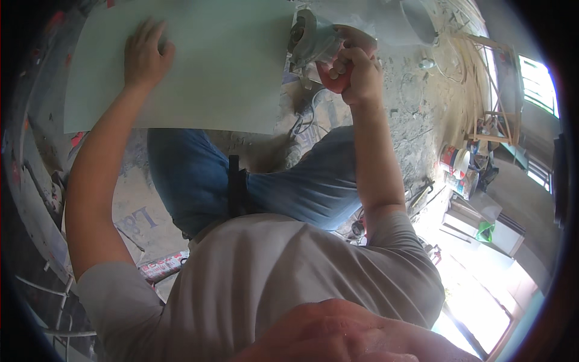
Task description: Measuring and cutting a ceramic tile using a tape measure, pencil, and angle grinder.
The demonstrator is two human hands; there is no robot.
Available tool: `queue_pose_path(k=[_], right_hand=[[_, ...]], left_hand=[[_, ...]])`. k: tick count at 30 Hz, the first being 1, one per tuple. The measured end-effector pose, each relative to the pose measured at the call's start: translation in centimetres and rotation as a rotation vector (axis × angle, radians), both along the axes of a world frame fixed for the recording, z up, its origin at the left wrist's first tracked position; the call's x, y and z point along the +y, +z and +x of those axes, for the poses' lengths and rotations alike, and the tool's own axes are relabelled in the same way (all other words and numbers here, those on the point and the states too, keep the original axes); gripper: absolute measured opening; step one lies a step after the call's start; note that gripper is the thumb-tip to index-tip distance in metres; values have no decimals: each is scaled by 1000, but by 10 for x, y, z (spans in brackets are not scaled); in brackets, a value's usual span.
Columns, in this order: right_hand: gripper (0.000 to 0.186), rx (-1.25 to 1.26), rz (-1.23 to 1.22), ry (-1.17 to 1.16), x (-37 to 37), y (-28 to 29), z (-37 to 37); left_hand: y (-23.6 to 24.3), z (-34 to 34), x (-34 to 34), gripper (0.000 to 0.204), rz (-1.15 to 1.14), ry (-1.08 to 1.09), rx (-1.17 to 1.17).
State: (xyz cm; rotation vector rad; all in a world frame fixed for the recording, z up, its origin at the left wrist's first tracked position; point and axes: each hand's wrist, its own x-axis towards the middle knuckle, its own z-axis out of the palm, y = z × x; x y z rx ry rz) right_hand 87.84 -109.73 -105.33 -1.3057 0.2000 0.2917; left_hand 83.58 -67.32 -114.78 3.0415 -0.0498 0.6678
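My left hand [146, 57] rests on the pale, smooth board [217, 72], its fingers stretched and the thumb apart. In my right hand [363, 75] is the red handle of a handheld circular saw [319, 45], with the fingers wrapped round it. The saw's grey metal body sits at the board's right edge; its blade cannot be made out. Haze like dust hangs over the board and the saw. The board spans the space in front of my knees, and its near edge reaches above my jeans.
Below the board, a cable [307, 117] lies on the dusty floor. A bucket [455, 160] stands at the right, near a wooden frame [497, 130]. White bent tubing [60, 292] is at the lower left. Bright light enters at the lower right.
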Motion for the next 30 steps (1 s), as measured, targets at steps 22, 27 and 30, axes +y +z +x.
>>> queue_pose_path(k=[22,27,30], right_hand=[[41,-30,-71,15,0,7,-21],[41,-11,-50,1,0,8,-24],[36,12,-53,-4,-3,10,-26]], left_hand=[[-5,3,2,53,-1,-10,20],[-5,4,4,53,-29,-17,31],[-5,5,5,53,-30,-18,32]])
